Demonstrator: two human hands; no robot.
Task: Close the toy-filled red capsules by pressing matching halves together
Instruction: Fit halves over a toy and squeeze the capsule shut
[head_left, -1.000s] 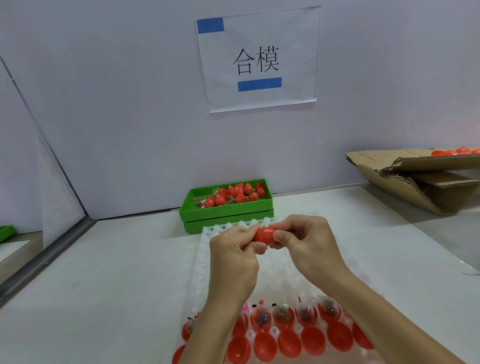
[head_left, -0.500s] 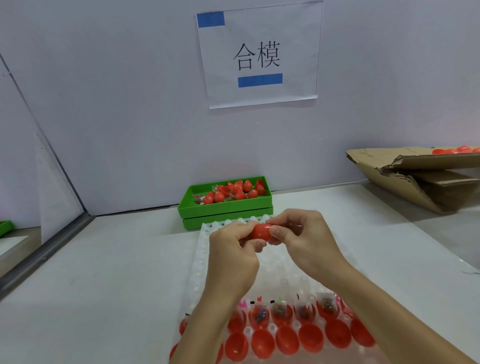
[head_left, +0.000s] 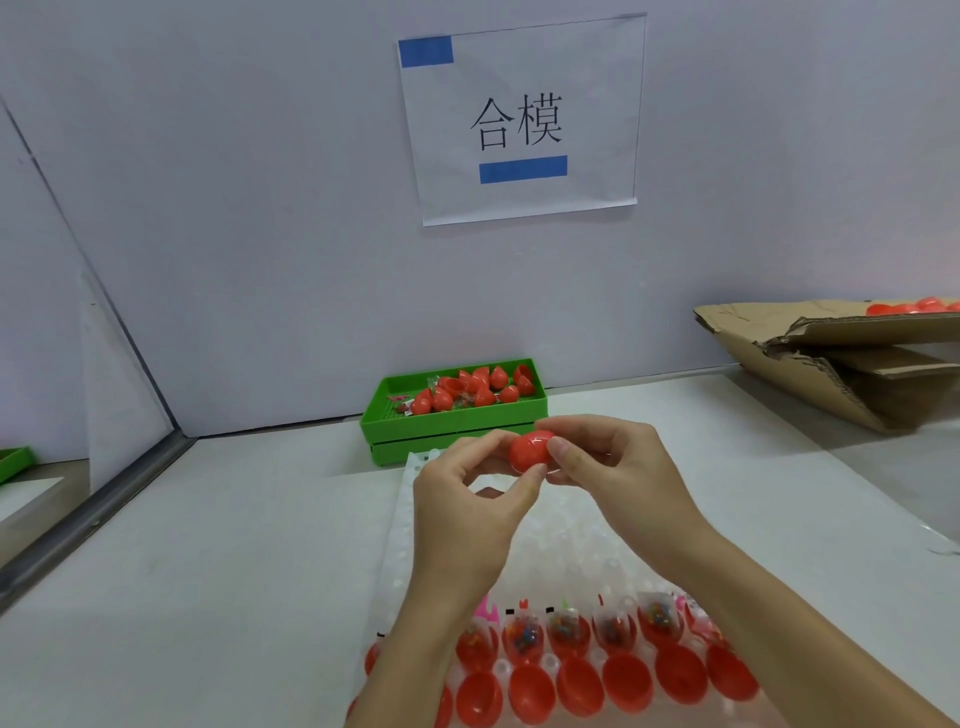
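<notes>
A red capsule (head_left: 530, 452) is held above the white dimpled tray (head_left: 566, 540), pinched from both sides. My left hand (head_left: 467, 512) grips its left end with thumb and fingers. My right hand (head_left: 618, 473) grips its right end. The capsule looks joined into one egg shape. At the tray's near end stands a row of red halves holding bagged toys (head_left: 566, 631), and in front of it a row of empty red halves (head_left: 579, 686).
A green tray (head_left: 457, 421) with loose red capsule halves sits against the back wall. A torn cardboard box (head_left: 831, 358) with red capsules lies at the right. A paper sign (head_left: 519, 119) hangs on the wall. A metal ledge (head_left: 104, 499) borders the table's left.
Both hands have kept the capsule pinched and shifted slightly; fingers have slid so more of the red capsule shows between them.
</notes>
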